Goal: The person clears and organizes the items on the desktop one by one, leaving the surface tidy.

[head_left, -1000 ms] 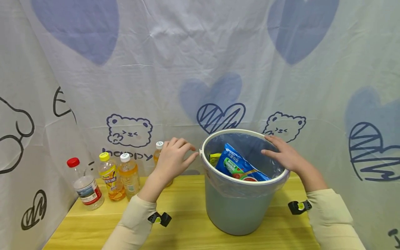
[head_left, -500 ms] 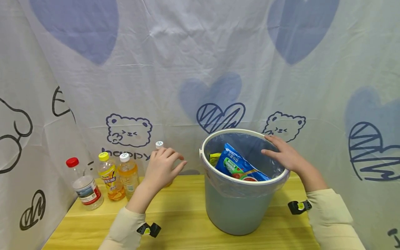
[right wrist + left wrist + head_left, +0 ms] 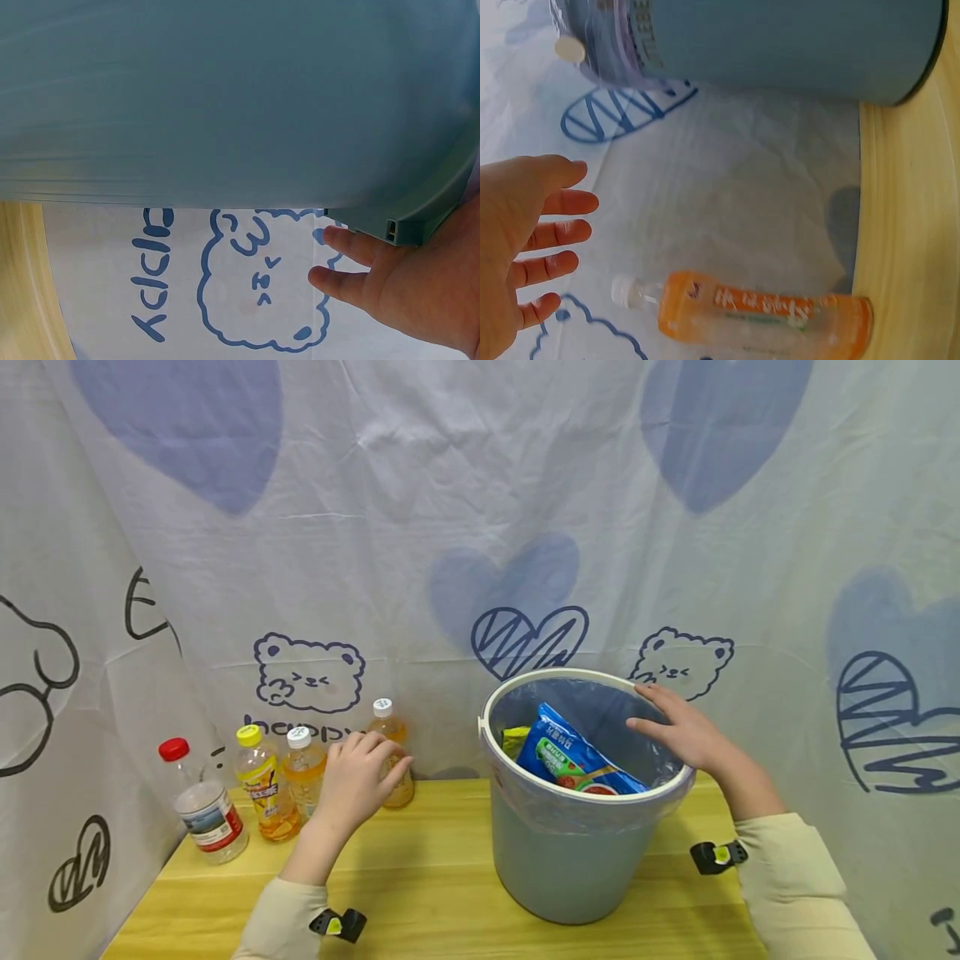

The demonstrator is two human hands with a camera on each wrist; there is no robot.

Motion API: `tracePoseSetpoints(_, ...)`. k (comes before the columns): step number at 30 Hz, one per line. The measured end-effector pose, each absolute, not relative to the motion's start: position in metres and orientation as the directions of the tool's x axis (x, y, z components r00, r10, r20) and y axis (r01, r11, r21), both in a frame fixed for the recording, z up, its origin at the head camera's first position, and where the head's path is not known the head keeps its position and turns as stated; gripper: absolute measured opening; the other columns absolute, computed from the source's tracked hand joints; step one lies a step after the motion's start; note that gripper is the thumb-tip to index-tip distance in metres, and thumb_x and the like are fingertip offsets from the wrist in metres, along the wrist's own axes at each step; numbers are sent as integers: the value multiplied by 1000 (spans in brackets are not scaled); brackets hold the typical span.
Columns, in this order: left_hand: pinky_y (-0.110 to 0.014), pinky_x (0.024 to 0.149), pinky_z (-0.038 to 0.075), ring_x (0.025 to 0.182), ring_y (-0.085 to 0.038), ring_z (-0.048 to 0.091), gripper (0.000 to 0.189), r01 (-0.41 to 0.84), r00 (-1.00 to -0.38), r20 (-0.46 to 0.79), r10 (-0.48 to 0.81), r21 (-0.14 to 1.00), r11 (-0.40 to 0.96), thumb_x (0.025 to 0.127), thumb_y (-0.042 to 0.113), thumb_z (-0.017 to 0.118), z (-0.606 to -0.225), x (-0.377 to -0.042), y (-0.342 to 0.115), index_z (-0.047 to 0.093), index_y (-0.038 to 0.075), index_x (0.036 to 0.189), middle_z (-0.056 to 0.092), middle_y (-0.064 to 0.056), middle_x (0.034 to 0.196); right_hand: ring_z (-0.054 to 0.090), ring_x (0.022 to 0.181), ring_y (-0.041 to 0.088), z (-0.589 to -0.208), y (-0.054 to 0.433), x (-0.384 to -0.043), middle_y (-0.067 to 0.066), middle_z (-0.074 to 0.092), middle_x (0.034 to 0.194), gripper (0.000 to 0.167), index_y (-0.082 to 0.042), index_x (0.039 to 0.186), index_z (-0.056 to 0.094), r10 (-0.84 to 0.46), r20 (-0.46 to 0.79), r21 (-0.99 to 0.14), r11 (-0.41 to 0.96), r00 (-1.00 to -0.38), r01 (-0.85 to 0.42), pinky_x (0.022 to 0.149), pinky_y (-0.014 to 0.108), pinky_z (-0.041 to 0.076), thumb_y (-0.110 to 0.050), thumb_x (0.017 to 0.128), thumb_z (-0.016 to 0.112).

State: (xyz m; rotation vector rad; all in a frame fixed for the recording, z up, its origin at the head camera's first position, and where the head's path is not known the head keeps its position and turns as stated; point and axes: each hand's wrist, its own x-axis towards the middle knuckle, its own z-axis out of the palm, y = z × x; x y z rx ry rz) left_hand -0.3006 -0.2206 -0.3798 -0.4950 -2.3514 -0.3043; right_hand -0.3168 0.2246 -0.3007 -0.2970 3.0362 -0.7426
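My left hand [image 3: 360,785] hangs in the air with loosely bent fingers, holding nothing. In the head view it overlaps an orange-tinted bottle [image 3: 303,764] with a white cap. Another white-capped bottle [image 3: 401,789] stands just beyond its fingertips; the left wrist view shows this bottle [image 3: 742,311] apart from the hand [image 3: 525,240]. On the right, my right hand [image 3: 686,731] rests over the rim of a grey-blue trash bin [image 3: 570,868], its thumb toward the inside. In the right wrist view two straight fingers [image 3: 349,289] show outside the bin wall [image 3: 225,97].
Inside the lined bin lie a blue snack bag [image 3: 562,747] and a yellow-green wrapper [image 3: 515,741]. At the table's left stand a red-capped bottle [image 3: 210,814] and a yellow-capped bottle [image 3: 262,785]. A printed cloth [image 3: 420,527] hangs behind the yellow wooden table [image 3: 435,877].
My left hand has moved left and slightly down, away from the bin's rim toward the bottles, uncovering the rear white-capped bottle. The right hand and the bin have stayed put.
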Motion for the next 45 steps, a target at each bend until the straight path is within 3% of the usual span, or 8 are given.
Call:
tracePoseSetpoints(11, -45, 78, 40, 94, -28, 57, 21, 334, -755, 634, 166, 155, 930, 87, 34, 71, -393, -312, -242, 72, 14, 93, 67, -5, 95, 14, 143, 55, -300, 224, -317, 30, 14, 159, 77, -7, 154, 22, -182, 46, -453, 873, -982, -183, 106, 75, 18, -52, 97, 47)
tracePoseSetpoints(31, -49, 76, 41, 91, -34, 58, 32, 241, -785, 617, 59, 216, 946, 88, 42, 69, -407, -335, -253, 70, 10, 93, 69, -12, 97, 1, 146, 52, -298, 223, -315, 28, 9, 160, 79, -12, 155, 22, -192, 33, -416, 890, -981, -188, 108, 76, 8, -57, 96, 46)
tracePoseSetpoints(45, -53, 81, 42, 95, -37, 58, 47, 156, -833, 553, -5, 243, 957, 89, 51, 64, -407, -352, -248, 68, 6, 102, 67, -16, 103, 0, 147, 51, -297, 223, -315, 27, 8, 160, 80, -13, 156, 20, -189, 28, -397, 899, -982, -185, 108, 76, 8, -60, 95, 45)
